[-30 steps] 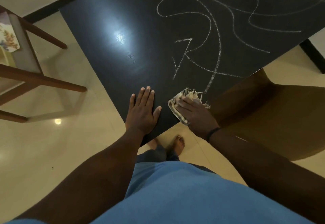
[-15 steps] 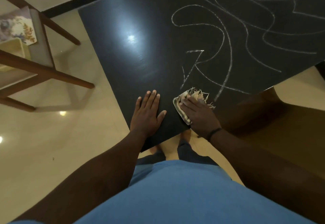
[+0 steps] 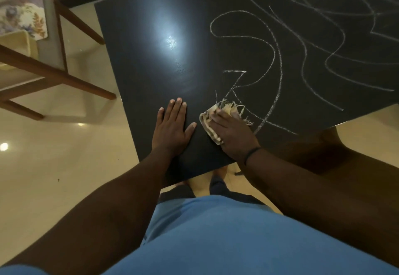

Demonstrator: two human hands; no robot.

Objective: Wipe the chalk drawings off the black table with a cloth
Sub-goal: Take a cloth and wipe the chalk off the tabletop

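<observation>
Pressing the frayed cloth (image 3: 212, 121) onto the black table (image 3: 151, 69) beside chalk lines (image 3: 278, 63), right hand (image 3: 234, 136) fingers flat; left hand (image 3: 171, 130) spread.

Black table (image 3: 151, 76): glossy top, near corner toward the viewer, left part bare. White chalk lines (image 3: 278, 63) loop across its right and far side. Cloth (image 3: 210, 123): pale, frayed, folded, flat near the corner, touching the nearest lines.
</observation>
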